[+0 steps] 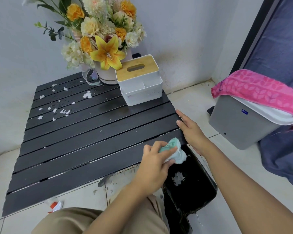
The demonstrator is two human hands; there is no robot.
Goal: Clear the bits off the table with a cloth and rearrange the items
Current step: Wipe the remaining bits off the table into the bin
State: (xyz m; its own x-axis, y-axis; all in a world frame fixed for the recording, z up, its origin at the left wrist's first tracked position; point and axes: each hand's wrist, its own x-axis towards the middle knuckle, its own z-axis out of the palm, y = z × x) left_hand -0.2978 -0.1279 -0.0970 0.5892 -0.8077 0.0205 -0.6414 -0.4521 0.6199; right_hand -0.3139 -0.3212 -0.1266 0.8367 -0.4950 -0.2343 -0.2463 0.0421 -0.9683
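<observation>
- Worktop (85, 149): black slats, low, on tiled floor.
- Bits (54, 105): white scraps scattered far left, biggest clump (87, 95) nearer the middle.
- Spray bottle (56, 206) on floor under near edge, mostly hidden.
- Flowers (101, 36) in pale pot, far side, touching box.
- Box (139, 80): white, wooden lid with slot, far right.
- Left hand (155, 168) pinching cloth (173, 152) at near right edge, over bin.
- Bin (187, 186): black, on floor just beside worktop, white scraps inside.
- Right hand (191, 132) spread flat along right edge, holds nothing.
- Grey bin (238, 125), pink towel (260, 92) on top, far right.
</observation>
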